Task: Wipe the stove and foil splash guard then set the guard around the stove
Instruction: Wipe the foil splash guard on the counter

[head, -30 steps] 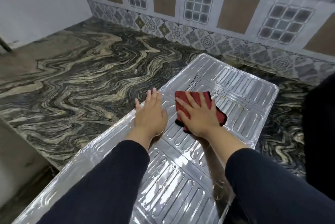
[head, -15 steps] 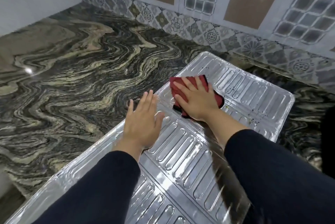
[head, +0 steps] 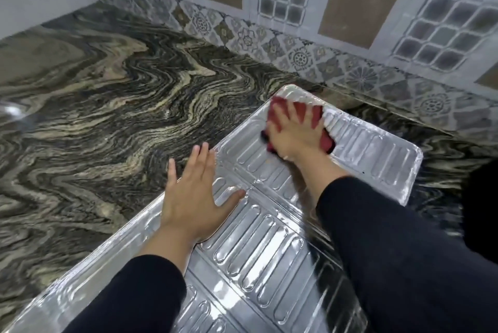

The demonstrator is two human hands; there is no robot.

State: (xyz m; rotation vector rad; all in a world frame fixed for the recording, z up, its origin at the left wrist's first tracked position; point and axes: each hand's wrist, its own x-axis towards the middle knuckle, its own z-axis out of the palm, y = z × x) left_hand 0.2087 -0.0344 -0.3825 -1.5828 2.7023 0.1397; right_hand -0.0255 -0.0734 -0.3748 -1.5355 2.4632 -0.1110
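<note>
Foil guard flat on marbled counter, cloth at its far corner.
Dark swirled stone countertop (head: 107,122) runs to a patterned tile backsplash (head: 296,22). The ribbed foil splash guard (head: 269,252) lies flat across it. Left hand (head: 192,198), fingers spread, presses palm-down on the guard's left edge. Right hand (head: 292,130), spread flat, presses the red cloth (head: 323,141); since the previous frame it has slid toward the guard's far corner.

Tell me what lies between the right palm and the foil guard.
In the head view, a red cloth lies under the right hand, pressed flat onto the foil splash guard near its far corner.
</note>
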